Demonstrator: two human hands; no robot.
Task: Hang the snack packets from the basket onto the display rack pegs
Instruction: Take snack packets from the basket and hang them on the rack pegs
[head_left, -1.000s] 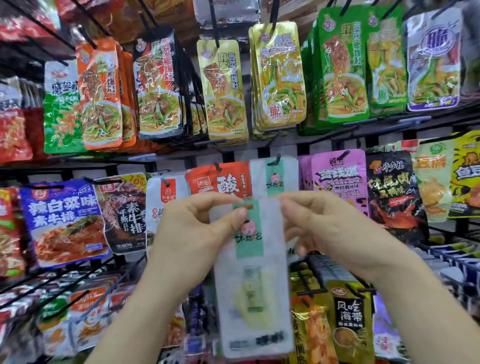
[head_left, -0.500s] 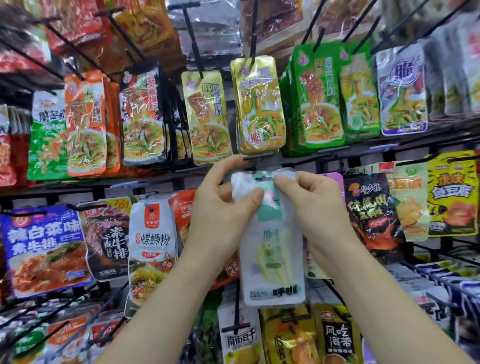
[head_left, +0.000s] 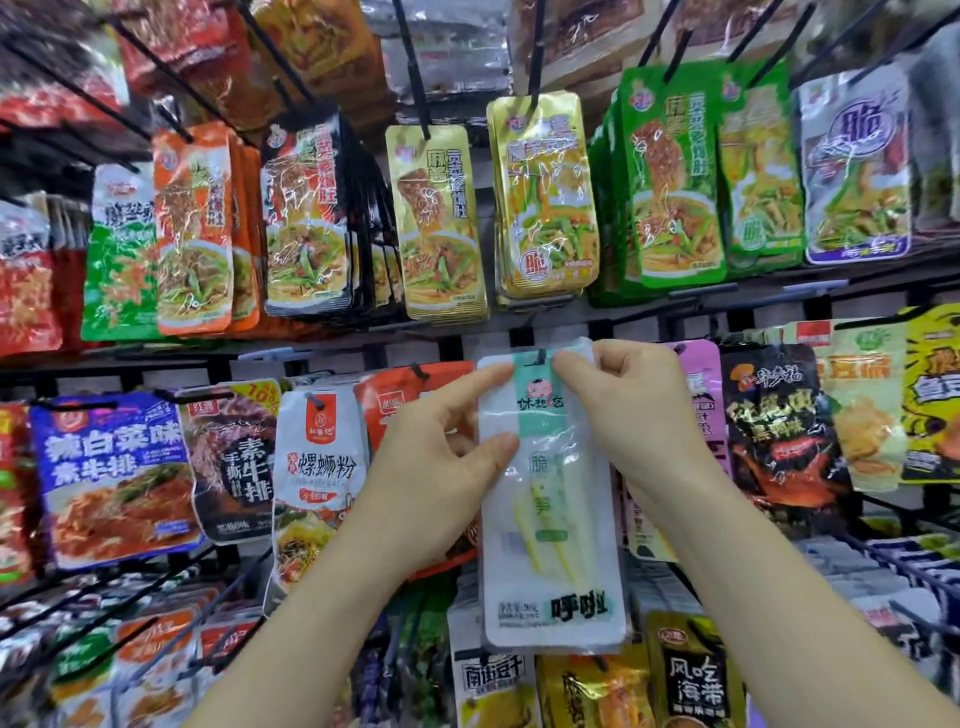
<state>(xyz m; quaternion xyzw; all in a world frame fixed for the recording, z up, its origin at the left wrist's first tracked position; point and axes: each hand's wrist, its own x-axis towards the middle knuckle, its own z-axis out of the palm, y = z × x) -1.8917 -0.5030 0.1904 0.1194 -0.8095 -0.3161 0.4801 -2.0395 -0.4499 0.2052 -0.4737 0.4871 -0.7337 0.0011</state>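
**Item:** white packet with teal stripe, upright between the two grips. Its top hole is at the black peg tip. Whether the hole is fully over the tip cannot be told.

**Left grip**: thumb and forefinger closed in a pinch on the packet's left edge, upper half.

**Right grip**: fingertips closed on the top right corner, just beside the hole.

**Hazards, left to right**
- Left grip: letting go before the hole is seated would probably let the packet swing about the peg tip and slip off.
- At the hole: the header looks like thin film, so a downward tug against the peg could tear it.
- Right grip: it lies against the pink packet, and a push further in may shove that packet along its own peg.

**Surroundings, left to right**
- Blue packet, well left of the left grip.
- White packet with red label, just left of the left grip.
- Red-orange packet, behind the left grip and partly hidden by it.
- Yellow packets, above both grips on a higher peg.
- Gold-and-black packet, below the right grip.
- Black packet, right of the right grip, past the pink one.

**Obstructions:** neighbouring packets crowd both sides of the peg. A clear film edge behind the header suggests that packets already hang there. The basket is not in view.
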